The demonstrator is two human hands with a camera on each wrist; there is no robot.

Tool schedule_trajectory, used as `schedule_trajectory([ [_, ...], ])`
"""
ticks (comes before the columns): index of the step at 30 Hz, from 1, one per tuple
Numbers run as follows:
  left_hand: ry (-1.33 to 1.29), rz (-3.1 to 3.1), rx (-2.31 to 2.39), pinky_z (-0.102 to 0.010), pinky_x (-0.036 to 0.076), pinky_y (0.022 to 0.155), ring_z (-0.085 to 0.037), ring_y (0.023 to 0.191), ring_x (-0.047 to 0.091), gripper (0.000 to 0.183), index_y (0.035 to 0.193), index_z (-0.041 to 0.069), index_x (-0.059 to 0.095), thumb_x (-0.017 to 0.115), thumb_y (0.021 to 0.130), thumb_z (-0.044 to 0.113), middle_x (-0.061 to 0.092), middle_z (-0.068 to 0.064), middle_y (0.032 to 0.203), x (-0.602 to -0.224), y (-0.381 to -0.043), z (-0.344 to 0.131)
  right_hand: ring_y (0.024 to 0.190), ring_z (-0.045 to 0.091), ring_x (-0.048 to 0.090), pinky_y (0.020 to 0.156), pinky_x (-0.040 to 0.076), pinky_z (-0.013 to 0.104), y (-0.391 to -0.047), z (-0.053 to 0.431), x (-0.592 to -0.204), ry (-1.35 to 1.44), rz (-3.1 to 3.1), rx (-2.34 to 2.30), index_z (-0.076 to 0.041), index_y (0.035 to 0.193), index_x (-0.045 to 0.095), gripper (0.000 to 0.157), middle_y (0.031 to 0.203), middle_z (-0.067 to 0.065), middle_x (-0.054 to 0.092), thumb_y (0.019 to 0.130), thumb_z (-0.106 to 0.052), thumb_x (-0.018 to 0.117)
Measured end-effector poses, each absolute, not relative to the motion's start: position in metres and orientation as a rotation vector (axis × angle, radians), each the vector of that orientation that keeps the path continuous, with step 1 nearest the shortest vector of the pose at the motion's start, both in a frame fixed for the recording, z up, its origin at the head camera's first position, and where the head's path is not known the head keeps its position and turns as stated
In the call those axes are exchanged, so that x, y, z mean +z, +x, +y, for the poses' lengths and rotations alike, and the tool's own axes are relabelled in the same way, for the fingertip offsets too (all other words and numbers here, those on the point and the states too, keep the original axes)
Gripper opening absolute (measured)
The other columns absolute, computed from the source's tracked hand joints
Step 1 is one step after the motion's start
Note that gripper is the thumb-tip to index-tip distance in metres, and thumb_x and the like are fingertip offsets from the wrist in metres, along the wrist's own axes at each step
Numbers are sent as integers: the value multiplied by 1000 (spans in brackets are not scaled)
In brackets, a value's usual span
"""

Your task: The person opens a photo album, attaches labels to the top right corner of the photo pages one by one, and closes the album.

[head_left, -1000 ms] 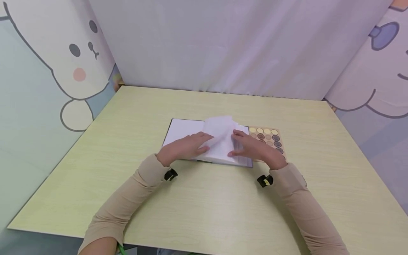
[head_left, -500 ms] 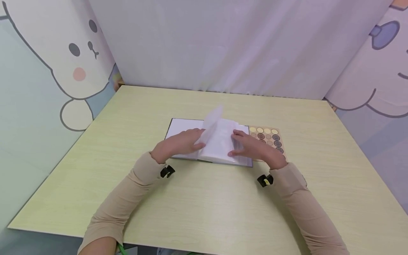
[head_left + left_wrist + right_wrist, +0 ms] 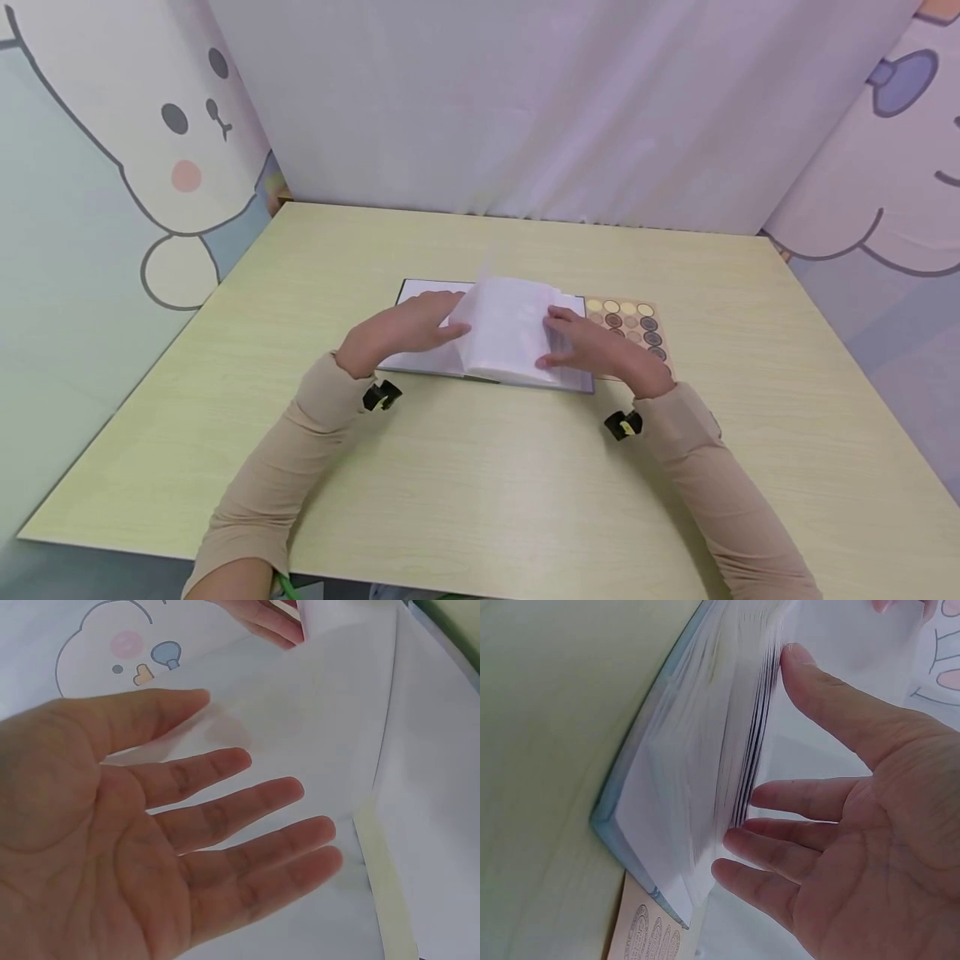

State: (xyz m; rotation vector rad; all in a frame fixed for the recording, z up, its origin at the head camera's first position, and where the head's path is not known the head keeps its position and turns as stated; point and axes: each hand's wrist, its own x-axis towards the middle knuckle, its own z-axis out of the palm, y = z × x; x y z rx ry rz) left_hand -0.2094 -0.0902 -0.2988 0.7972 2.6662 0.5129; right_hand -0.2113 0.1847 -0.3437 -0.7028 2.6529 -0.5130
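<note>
An open album [image 3: 513,329] with translucent white pages lies on the table, its thick stack of leaves on the right half. In the head view my left hand [image 3: 405,325] is over the left half, fingers extended. The left wrist view shows that hand [image 3: 172,825] with fingers spread and straight beside a thin, see-through page [image 3: 315,712] that is partly turned. My right hand [image 3: 592,342] is at the right edge of the stack. In the right wrist view its fingertips [image 3: 769,795] and thumb touch the page edges [image 3: 742,750], the fingers nearly straight.
A tan sheet [image 3: 637,321] printed with round coin-like shapes lies partly under the album's right side. A pale curtain [image 3: 525,108] hangs behind the wooden table [image 3: 487,500]. Cartoon-printed panels [image 3: 112,208] stand at both sides.
My left hand has moved left, and the page beside it has swung from the right-hand stack toward the left half. The right hand has stayed at the stack's edge.
</note>
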Motion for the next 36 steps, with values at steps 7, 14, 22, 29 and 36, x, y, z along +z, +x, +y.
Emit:
schedule_trajectory([
  [7, 793, 2681, 551, -41, 35, 104, -25, 121, 46, 47, 135, 2, 40, 49, 97, 27, 50, -12, 132, -294, -211, -98, 139, 40, 19, 111, 21, 50, -212, 185, -344, -707, 2659, -497, 4, 144, 26, 82, 153, 22, 16, 85, -38, 65],
  [14, 770, 2709, 570, -41, 35, 103, -25, 120, 46, 45, 133, 1, 43, 51, 96, 26, 51, -12, 131, -289, -211, -105, 138, 41, 20, 111, 22, 50, -211, 184, -344, -723, 2669, -490, 5, 143, 28, 81, 152, 23, 17, 85, -38, 65],
  [22, 711, 2755, 553, -41, 43, 86, -26, 98, 54, 24, 99, 4, 49, 53, 95, 28, 58, -11, 101, -284, -213, -113, 139, 41, 19, 111, 21, 50, -211, 185, -344, -709, 2661, -503, 4, 144, 27, 82, 152, 23, 16, 85, -39, 65],
  [29, 618, 2756, 606, -42, 44, 86, -28, 102, 55, 24, 97, 4, 49, 53, 95, 28, 59, -15, 116, -285, -220, -122, 138, 41, 20, 111, 22, 50, -212, 185, -345, -714, 2664, -492, 4, 143, 27, 82, 152, 22, 16, 85, -39, 65],
  [36, 522, 2763, 595, -42, 43, 87, -29, 102, 53, 29, 103, 1, 53, 53, 95, 29, 58, -16, 115, -289, -227, -128, 138, 41, 21, 110, 22, 50, -211, 185, -344, -718, 2669, -473, 5, 143, 28, 81, 152, 23, 17, 85, -38, 65],
])
